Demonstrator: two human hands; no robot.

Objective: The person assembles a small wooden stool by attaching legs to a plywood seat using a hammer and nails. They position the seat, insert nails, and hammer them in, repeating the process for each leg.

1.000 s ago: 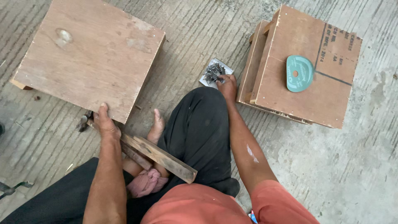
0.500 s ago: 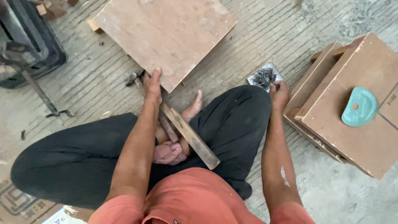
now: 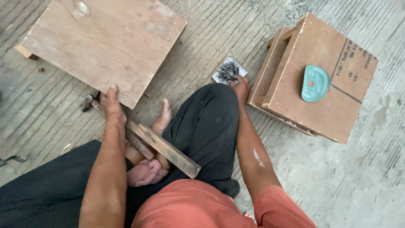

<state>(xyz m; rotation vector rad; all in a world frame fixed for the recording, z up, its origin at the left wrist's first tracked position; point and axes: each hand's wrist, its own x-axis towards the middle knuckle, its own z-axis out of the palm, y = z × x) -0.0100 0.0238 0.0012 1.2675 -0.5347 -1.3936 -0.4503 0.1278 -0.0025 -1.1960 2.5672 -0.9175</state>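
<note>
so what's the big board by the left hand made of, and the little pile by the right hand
The board looks like raw plywood: matt brown face, stains, no varnish. The pile looks like dark steel nails, thin grey spikes on a pale sheet, with the right hand touching them.

left hand (image 3: 112, 102): arm extended, palm down, fingers curled | right hand (image 3: 240, 86): arm outstretched, fingertips pinching

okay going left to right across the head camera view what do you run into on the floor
Plywood panel → left hand at its near edge → wooden slat across the lap → small tray of nails with the right hand at it → stacked plywood boxes → teal plastic scraper lying on top.
</note>
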